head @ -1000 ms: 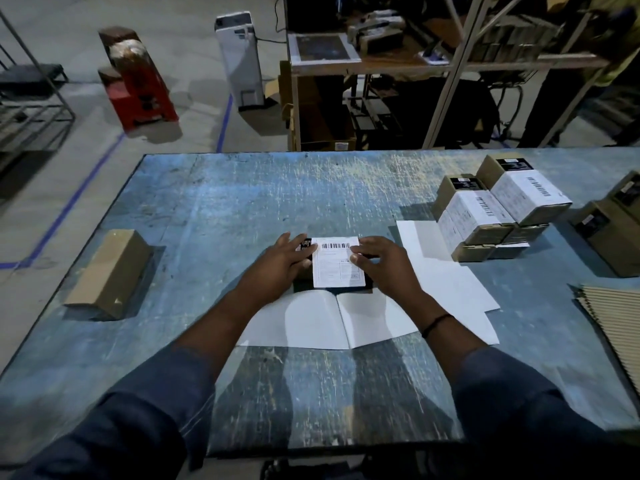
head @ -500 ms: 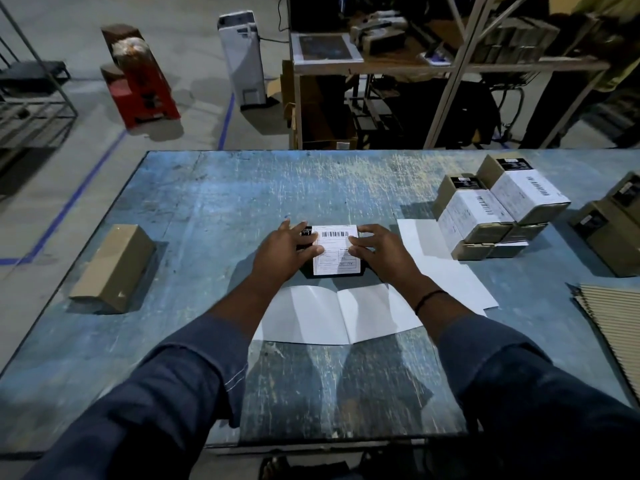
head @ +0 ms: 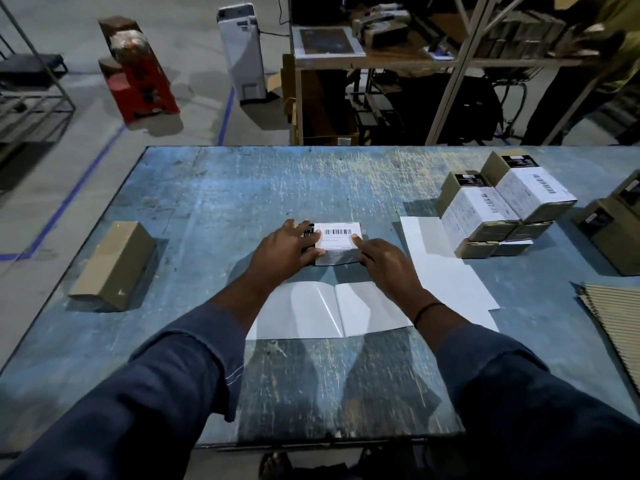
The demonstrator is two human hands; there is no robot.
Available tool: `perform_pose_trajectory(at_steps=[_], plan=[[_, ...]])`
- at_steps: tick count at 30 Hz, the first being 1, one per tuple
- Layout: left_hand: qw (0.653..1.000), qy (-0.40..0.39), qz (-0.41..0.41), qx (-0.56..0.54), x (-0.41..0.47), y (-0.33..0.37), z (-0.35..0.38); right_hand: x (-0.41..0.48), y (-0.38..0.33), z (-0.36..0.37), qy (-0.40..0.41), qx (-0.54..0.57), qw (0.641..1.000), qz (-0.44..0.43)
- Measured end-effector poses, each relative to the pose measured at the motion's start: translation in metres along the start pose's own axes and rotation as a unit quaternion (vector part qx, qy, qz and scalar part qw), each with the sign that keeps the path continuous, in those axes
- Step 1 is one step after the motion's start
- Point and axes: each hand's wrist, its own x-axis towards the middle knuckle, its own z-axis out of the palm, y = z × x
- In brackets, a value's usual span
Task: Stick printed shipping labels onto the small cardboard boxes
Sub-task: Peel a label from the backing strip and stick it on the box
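A small cardboard box (head: 341, 261) lies at the middle of the blue table (head: 214, 209), with a white barcode label (head: 337, 239) on its top. My left hand (head: 285, 247) lies flat over the box's left end, fingers straight and pressing down. My right hand (head: 382, 263) presses on the label's right side with extended fingers. Just below the box lie white label backing sheets (head: 329, 311). A plain unlabelled box (head: 114, 265) sits near the table's left edge. A stack of labelled boxes (head: 502, 206) stands at the right.
More white sheets (head: 446, 271) lie right of my hands. Brown boxes (head: 613, 226) sit at the far right edge, with corrugated cardboard (head: 616, 320) below them. Beyond the table stand a shelf rack (head: 381, 64), a white unit (head: 242, 50) and a red machine (head: 138, 67) on the floor.
Both hands slid a little over the label while pressing it onto the box; the right fingers moved further onto its right side. The box stayed in place.
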Motion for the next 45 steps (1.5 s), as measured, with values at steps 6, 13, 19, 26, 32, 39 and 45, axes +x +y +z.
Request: perform_pose_trajectory(at_steps=[6,13,19,26,32,39,45], plan=[[0.999,0.035,0.01,-0.041,-0.002,-0.005,0.009,0.0,-0.007,0.002,0.02,0.075,0.993,0.086],[0.99,0.04,-0.102,-0.085,0.007,0.02,-0.005,0.015,-0.018,-0.009,0.023,0.12,0.979,0.164],[0.99,0.077,-0.109,-0.046,0.011,0.03,-0.003,0.023,-0.012,0.0,0.027,0.003,0.993,0.118],[0.995,0.075,-0.066,0.027,0.008,0.019,0.018,0.009,-0.004,0.011,0.074,-0.175,0.98,-0.061],[0.996,0.069,-0.043,0.03,0.009,0.01,0.016,0.01,-0.004,0.012,0.039,-0.105,0.993,-0.034],[0.987,-0.067,-0.072,-0.124,0.026,-0.014,-0.019,0.022,-0.008,-0.017,-0.057,0.065,0.993,0.079],[0.925,-0.259,-0.074,-0.268,0.034,-0.031,-0.052,0.041,-0.009,-0.046,-0.115,0.23,0.953,0.159]])
